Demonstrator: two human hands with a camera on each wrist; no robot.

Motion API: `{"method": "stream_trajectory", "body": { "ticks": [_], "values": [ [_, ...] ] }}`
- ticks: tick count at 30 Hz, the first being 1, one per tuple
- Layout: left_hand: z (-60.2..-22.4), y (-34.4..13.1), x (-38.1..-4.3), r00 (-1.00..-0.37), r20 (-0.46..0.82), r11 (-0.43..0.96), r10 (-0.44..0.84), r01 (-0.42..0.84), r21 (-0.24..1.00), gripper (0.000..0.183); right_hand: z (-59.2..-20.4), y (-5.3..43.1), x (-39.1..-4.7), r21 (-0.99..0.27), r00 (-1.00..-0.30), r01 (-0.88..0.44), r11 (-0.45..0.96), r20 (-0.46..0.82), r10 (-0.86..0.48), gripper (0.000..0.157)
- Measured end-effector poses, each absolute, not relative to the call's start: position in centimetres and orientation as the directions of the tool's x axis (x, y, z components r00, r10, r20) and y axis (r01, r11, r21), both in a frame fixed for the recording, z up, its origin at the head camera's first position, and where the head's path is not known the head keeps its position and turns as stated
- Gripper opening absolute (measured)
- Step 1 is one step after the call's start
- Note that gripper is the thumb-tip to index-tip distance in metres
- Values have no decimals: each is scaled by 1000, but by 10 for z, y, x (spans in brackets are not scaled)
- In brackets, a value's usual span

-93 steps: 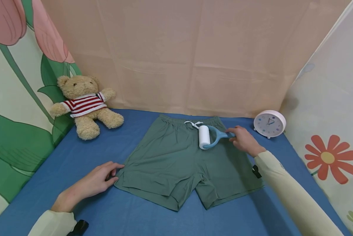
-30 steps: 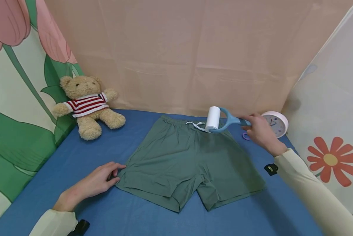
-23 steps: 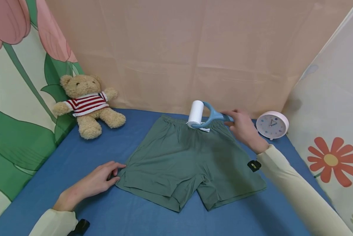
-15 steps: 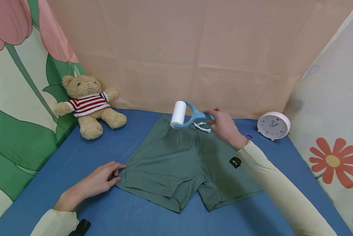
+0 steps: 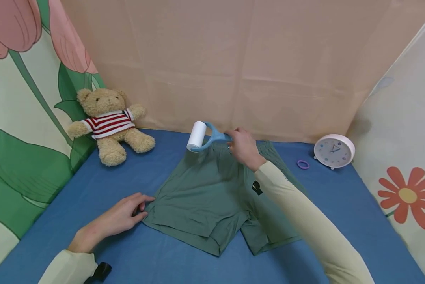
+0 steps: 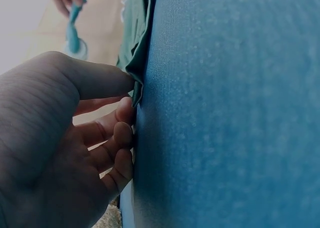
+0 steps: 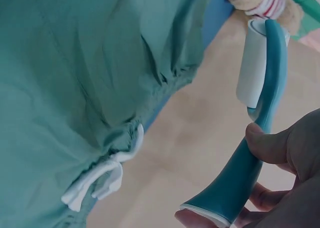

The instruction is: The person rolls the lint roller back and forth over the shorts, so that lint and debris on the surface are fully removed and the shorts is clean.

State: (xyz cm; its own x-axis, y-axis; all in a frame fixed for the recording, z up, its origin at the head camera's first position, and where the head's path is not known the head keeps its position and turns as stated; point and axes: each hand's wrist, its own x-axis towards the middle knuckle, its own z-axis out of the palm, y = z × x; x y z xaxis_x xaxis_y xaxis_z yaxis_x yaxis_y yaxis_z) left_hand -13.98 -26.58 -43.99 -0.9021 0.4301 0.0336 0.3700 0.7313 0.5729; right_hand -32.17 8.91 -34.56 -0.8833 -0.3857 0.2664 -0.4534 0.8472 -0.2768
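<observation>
Green drawstring shorts (image 5: 205,197) lie spread on the blue cloth. My left hand (image 5: 125,213) rests at their left leg edge, index fingertip and thumb touching the fabric a little apart. In the left wrist view, the thumb (image 6: 105,80) sits right at the folded hem. My right hand (image 5: 244,148) grips the blue handle of a lint roller (image 5: 197,136) with a white roll. In the head view the roll overlaps the waistband's left end; the right wrist view shows it beyond the waistband. The white drawstring (image 7: 107,175) shows there, mostly hidden by my right hand in the head view.
A teddy bear (image 5: 111,124) in a striped shirt sits at the back left. A pink round clock (image 5: 334,151) stands at the back right, with a purple ring (image 5: 302,164) beside it. A beige backdrop (image 5: 233,71) rises behind the cloth.
My right hand has carried the lint roller leftward along the waistband, from the right end to the left end. The purple ring is uncovered. My left hand keeps its place on the shorts.
</observation>
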Motion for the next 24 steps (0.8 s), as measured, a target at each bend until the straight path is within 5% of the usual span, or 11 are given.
{"method": "stream_trajectory", "body": {
  "ticks": [24],
  "values": [
    [-439,-266,-139,-902,37,728,430,371,576,37,-395,53,-351,-249,-938,-346,905,64,-341,40]
  ]
}}
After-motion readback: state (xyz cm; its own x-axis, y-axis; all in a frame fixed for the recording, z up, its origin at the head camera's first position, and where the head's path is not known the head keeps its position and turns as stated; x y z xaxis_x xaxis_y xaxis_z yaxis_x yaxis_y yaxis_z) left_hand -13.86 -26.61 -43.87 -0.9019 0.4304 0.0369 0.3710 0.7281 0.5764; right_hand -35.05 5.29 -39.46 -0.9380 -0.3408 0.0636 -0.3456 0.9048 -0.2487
